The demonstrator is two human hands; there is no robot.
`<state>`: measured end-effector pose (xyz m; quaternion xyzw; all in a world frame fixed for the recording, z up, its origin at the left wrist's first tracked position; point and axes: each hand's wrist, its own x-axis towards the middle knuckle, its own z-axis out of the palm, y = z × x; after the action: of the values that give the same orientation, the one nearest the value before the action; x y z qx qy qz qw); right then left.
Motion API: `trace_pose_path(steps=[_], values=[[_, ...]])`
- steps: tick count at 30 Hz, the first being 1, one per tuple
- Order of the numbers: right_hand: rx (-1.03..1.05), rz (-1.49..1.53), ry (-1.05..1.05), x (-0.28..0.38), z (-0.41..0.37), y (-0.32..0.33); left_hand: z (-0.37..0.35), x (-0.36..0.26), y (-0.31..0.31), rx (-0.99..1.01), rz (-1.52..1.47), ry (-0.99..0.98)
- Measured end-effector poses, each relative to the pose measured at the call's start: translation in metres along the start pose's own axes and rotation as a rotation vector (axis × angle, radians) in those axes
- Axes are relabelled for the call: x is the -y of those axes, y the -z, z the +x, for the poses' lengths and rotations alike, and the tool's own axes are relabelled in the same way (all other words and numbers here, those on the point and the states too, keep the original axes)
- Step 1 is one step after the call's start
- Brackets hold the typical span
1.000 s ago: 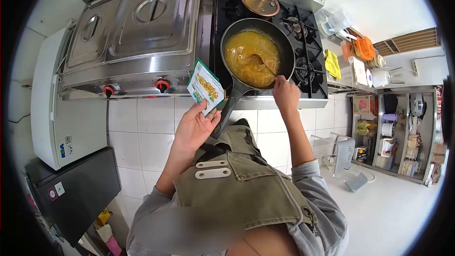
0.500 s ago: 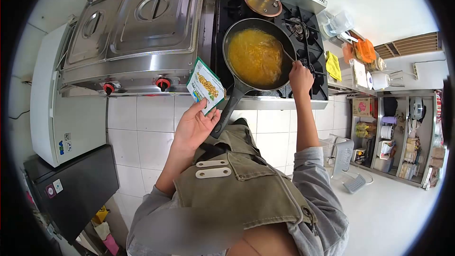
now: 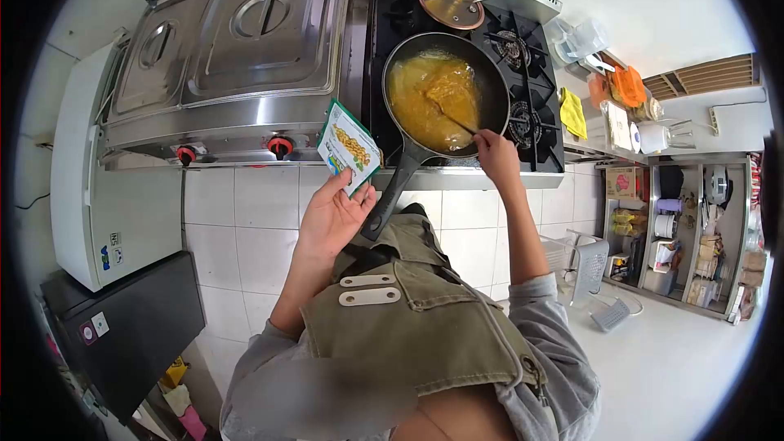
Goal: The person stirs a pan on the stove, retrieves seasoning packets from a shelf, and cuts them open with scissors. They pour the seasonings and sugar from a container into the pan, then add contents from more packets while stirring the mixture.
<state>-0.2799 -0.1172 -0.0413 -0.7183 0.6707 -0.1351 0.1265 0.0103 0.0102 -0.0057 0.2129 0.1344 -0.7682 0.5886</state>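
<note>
black pan at stove edge, right hand gripping spatula, left hand gripping packet

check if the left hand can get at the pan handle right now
Likely yes: the pan handle lies right beside the left hand, nothing between, though its fingers hold a packet.

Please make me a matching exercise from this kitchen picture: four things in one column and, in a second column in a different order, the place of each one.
Things
1. packet
2. frying pan
3. small copper pan
4. yellow cloth

Places
A. on a back burner of the stove
B. in the left hand
C. just right of the stove
D. on a front burner, with the spatula held in it by the right hand

Pairs: 1-B, 2-D, 3-A, 4-C
</note>
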Motion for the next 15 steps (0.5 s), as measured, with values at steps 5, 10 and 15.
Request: trace_pose_path(steps=[5,10,15], values=[[0.020,0.077,0.090,0.009,-0.026,0.002,0.003,0.002,-0.001,0.000,0.009,0.029],[-0.049,0.152,0.089,0.040,-0.047,0.013,0.006,0.002,-0.006,0.012,0.025,0.047],[-0.124,-0.085,0.122,0.029,-0.044,-0.005,0.006,0.003,-0.007,0.016,0.027,0.049]])
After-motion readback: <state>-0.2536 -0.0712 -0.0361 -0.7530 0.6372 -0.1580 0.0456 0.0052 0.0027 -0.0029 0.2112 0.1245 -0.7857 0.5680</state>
